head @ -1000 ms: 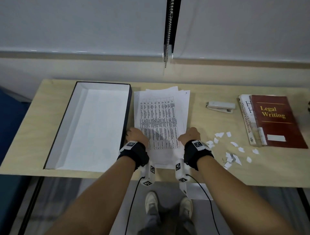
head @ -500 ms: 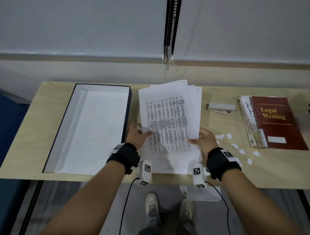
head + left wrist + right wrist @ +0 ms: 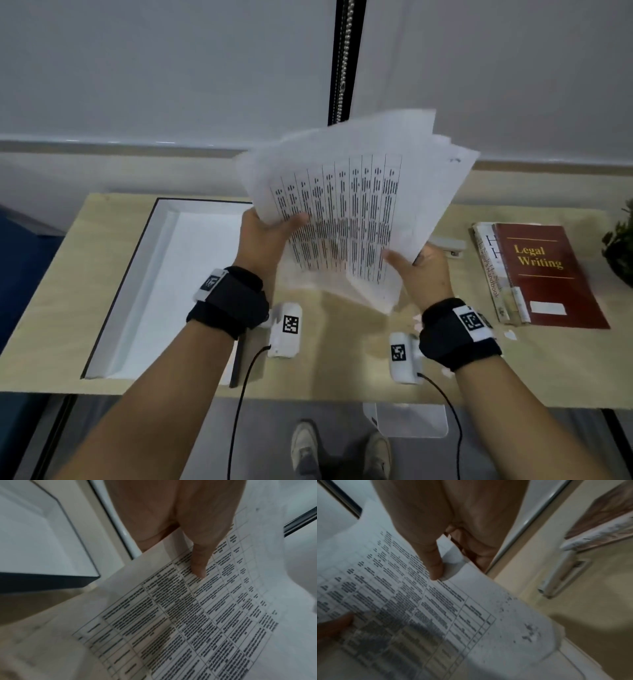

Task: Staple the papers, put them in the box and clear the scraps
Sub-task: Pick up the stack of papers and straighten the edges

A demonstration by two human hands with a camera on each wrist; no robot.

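While both hands hold it, the stack of papers (image 3: 356, 205) stands lifted above the table (image 3: 342, 363), in the centre of the head view, with its sheets fanned apart at the upper edge. The left hand (image 3: 263, 240) grips the left edge of the stack, the thumb lying on the printed front sheet. The right hand (image 3: 424, 274) grips the lower right edge in the same way, thumb on top. At the left of the frame the open box (image 3: 164, 246) lies on the table. The stapler (image 3: 452, 247) shows just right of the right hand, mostly hidden behind it. Further right lies a red book (image 3: 544, 274) on top of another book. One white scrap (image 3: 510, 335) lies near the right wrist.
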